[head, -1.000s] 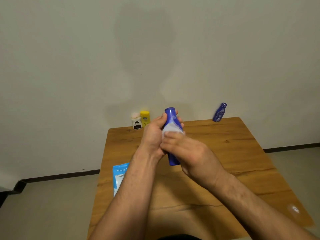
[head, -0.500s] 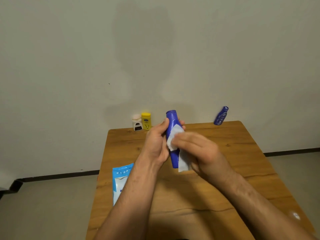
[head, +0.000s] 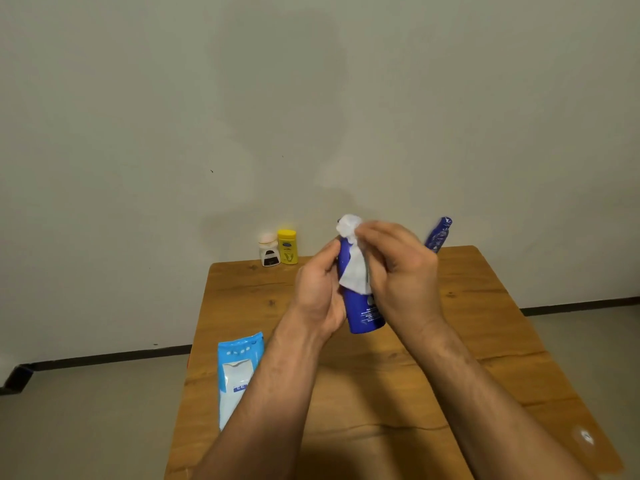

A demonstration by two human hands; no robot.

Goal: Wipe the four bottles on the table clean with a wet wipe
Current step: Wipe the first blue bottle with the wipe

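The blue bottle (head: pixel 363 311) is in your hands above the middle of the wooden table (head: pixel 467 362), nearly upright, with its top leaning a little toward 11 o'clock. The wet wipe (head: pixel 352 268) lies over its cap and hangs down along the upper part of its body. Your left hand (head: pixel 320 292) grips the bottle from the 9 o'clock side, the fingers curled round the body and the thumb laid on the neck. Your right hand (head: pixel 398 271) is at the 3 o'clock side, its fingers bent and pinching the wipe against the top of the bottle. At about 10 o'clock from the bottle, at the far edge of the table, a white bottle (head: pixel 269 253) and a yellow bottle (head: pixel 288 247) stand just beside each other, both upright. At about 1 o'clock, also at the far edge, a dark blue bottle (head: pixel 439 233) is tilted, and your right hand hides its lower part. At 7 o'clock, near the left edge of the table, lies a blue pack of wipes (head: pixel 237 375), partly under your left forearm.
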